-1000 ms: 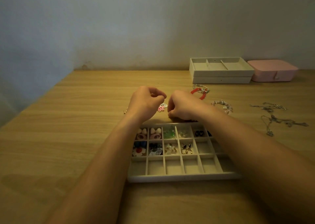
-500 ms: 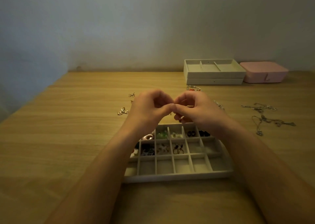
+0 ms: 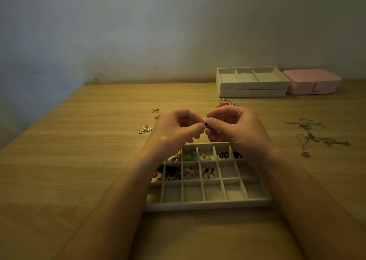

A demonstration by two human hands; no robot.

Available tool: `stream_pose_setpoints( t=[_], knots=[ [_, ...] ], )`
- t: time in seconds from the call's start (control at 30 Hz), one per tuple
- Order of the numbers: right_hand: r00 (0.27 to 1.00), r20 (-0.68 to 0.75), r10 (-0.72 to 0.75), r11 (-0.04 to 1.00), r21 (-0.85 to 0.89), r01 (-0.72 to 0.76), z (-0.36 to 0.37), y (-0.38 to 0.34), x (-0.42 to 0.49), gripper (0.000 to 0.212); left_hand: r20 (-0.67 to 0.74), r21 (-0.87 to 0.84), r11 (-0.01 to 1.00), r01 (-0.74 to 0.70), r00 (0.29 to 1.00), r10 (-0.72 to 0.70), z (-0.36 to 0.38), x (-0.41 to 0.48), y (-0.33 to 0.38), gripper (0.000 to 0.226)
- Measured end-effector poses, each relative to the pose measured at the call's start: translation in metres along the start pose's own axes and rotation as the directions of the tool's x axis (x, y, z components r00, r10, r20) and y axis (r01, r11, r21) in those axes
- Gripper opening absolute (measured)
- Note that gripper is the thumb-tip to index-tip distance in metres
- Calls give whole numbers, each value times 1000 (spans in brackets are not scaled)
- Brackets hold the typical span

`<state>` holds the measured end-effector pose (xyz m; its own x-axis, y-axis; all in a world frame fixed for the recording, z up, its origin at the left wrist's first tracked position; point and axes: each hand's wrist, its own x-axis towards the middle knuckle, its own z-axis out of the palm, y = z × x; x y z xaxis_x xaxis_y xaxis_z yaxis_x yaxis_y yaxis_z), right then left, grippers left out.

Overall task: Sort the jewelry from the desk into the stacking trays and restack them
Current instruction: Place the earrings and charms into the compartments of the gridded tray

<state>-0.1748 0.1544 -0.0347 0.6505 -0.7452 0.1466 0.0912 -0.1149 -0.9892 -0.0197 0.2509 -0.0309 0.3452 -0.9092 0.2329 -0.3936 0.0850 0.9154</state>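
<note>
Silvery piece [image 3: 205, 121], just lifted off the counter [image 3: 79, 160], is pinched between left hand [image 3: 178, 129] and right hand [image 3: 233, 127] near the tray [image 3: 208, 205]. Dropping it into a cell looks next.

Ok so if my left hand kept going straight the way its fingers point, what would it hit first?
The right hand. The left hand points sideways at it, and both pinch one small piece between their fingertips, so they nearly touch. Depth is hard to confirm.

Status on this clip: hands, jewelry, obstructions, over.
Left hand and right hand pinch one small jewelry piece together, at far edge of compartment tray. Necklaces, gold earrings loose on desk. Nothing blocking.
</note>
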Motion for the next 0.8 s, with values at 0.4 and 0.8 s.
stream_pose_setpoints(
  t=[0.4, 0.8],
  knots=[
    [990, 80, 112, 954, -286, -85, -25, -28, 0, 10, 249, 542, 836, -88, 967, -59, 10, 1, 4, 3],
    [959, 97, 266, 802, -574, -165, -27, -28, -39, 14, 247, 736, 658, -160, 968, -41, 22, -24, 3, 6]
  ],
)
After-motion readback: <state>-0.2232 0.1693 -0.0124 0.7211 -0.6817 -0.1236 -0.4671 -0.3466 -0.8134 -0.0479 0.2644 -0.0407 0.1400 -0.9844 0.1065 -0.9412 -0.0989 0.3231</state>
